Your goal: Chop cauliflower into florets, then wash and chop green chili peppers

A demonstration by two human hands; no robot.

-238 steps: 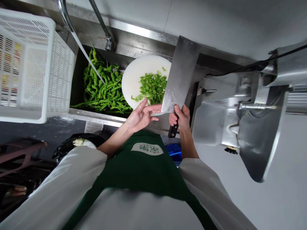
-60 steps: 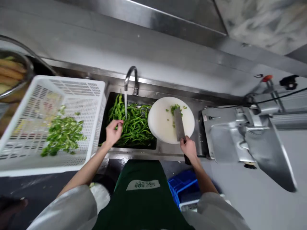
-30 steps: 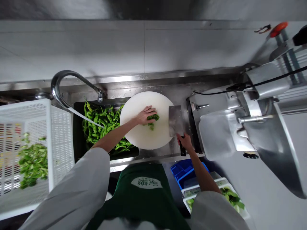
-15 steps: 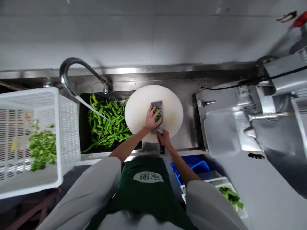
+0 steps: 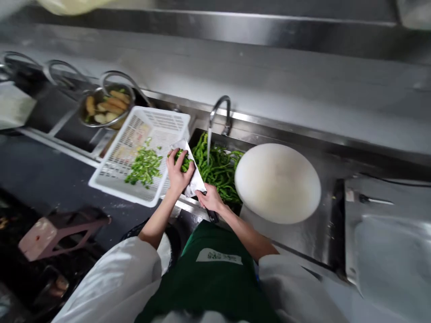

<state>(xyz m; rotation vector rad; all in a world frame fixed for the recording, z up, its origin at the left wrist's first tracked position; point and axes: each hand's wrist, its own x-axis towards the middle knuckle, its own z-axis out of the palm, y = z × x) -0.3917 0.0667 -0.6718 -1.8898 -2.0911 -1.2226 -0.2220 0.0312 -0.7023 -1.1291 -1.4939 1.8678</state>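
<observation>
My right hand (image 5: 211, 198) is closed round the black handle of a cleaver (image 5: 196, 180), whose broad blade lies flat and angled up to the left. Cut green peppers (image 5: 184, 162) rest on the blade, with my left hand (image 5: 179, 172) curved over them, pressing them to the metal. The cleaver is at the right edge of a white plastic basket (image 5: 111, 178), which holds a heap of cut green peppers (image 5: 144, 165). Just right of the blade, whole long green peppers (image 5: 224, 175) fill the sink, partly hidden by my hands.
A round white chopping board (image 5: 278, 184) sits on the steel counter at the right. Water runs from a curved tap (image 5: 220, 101) over the sink. A metal bowl of carrots and pale vegetables (image 5: 107, 107) stands behind the basket. A pink stool (image 5: 60, 233) is at lower left.
The cleaver with the cut peppers has left the chopping board and moved left over the sink to the basket. My view has turned left, and both hands stayed with the blade.
</observation>
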